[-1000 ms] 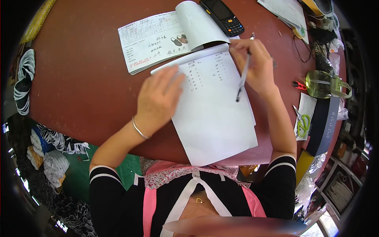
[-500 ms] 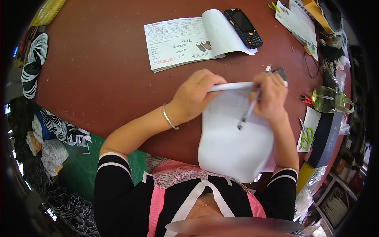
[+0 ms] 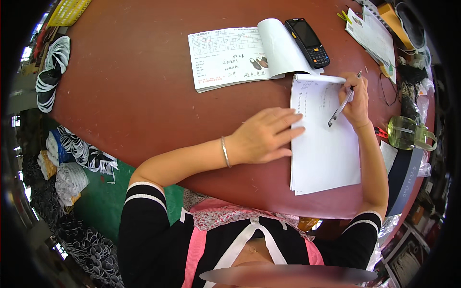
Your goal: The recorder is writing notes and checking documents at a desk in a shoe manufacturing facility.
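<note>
A white notepad [image 3: 321, 153] with handwriting near its top lies on the reddish-brown table in front of me, its upper pages folded back at the top. My left hand [image 3: 265, 136] has its fingers spread, their tips at the pad's left edge. At the pad's upper right corner is my right hand [image 3: 356, 103], closed around a pen [image 3: 342, 106] that slants down over the page. Beyond the pad lies a booklet of printed forms [image 3: 230, 60] with handwriting and a shoe picture, one sheet curled over. A black handheld scanner [image 3: 307, 42] rests against that sheet.
At the right stand a green transparent cup [image 3: 402, 132] and a long dark box [image 3: 405, 177]. Papers [image 3: 372, 36] lie at the far right. Black-and-white striped pieces [image 3: 54, 72] sit on the left table edge, near a yellow basket [image 3: 68, 12]. Bundles [image 3: 72, 182] are piled below.
The notepad, held up by both hands before, now lies flat on the table, farther right. My left hand has let go of its top and moved down to its left edge.
</note>
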`<state>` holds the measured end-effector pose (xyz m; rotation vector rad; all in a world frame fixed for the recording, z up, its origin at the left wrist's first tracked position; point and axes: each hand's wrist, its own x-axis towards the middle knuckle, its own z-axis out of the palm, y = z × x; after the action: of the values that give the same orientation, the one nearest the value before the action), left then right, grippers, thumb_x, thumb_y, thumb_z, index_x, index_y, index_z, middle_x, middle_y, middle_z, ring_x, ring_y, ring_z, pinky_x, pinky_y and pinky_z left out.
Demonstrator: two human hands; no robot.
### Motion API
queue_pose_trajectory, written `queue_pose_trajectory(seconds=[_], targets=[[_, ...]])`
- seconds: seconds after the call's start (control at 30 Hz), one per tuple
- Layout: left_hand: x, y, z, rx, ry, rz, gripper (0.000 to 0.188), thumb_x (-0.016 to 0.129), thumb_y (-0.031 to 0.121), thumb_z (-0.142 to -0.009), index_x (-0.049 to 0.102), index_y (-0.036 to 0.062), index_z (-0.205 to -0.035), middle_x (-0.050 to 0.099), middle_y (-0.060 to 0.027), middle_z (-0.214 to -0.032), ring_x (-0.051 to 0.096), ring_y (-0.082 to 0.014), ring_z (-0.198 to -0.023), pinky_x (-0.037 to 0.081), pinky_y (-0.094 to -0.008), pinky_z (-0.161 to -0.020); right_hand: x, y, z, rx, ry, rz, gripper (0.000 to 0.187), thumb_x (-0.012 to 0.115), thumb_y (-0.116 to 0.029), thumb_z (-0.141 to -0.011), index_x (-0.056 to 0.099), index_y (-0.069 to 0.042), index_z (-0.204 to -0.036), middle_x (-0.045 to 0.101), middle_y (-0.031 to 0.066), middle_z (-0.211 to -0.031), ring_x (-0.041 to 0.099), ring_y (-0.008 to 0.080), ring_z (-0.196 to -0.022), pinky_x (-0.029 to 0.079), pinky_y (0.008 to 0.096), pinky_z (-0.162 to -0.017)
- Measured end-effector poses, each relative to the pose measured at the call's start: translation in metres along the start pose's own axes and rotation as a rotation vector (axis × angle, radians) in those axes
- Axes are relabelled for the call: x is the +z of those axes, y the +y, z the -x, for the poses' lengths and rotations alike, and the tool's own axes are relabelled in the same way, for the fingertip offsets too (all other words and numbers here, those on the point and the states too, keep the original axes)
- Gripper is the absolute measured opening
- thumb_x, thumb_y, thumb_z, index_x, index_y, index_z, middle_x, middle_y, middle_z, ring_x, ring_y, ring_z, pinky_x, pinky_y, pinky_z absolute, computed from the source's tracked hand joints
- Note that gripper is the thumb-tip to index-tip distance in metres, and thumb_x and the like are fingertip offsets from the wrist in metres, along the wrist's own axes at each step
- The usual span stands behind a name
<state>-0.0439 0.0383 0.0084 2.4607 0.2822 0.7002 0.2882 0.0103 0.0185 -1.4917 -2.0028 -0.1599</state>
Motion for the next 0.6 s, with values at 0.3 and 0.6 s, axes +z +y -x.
queue_pose_trajectory(seconds=[0.3, 0.6], targets=[[0.032, 0.014, 0.005, 0.092, -0.164, -0.037, 0.066, 0.079, 0.037, -0.083, 0.058, 0.0127, -0.141, 0.047, -0.0138, -0.155, 0.046, -0.0312, -0.142, 0.038, -0.0492, -0.117, 0.002, -0.003, -0.006, 0.052, -0.005, 0.166, 0.032, 0.077, -0.005, -0.082, 0.054, -0.009, -0.104, 0.071, 0.0054, -0.124, 0.061, 0.0267, -0.111, 0.036, 0.0401, -0.101], [0.029, 0.018, 0.009, 0.088, -0.218, -0.104, 0.078, 0.077, 0.049, -0.082, 0.052, 0.0145, -0.147, 0.042, -0.0147, -0.159, 0.039, -0.0311, -0.147, 0.034, -0.0504, -0.119, -0.020, -0.092, 0.053, 0.261, -0.133, -0.279, 0.026, 0.075, -0.006, -0.087, 0.055, -0.002, -0.103, 0.070, 0.0211, -0.124, 0.063, 0.0331, -0.102, 0.048, 0.0403, -0.088]])
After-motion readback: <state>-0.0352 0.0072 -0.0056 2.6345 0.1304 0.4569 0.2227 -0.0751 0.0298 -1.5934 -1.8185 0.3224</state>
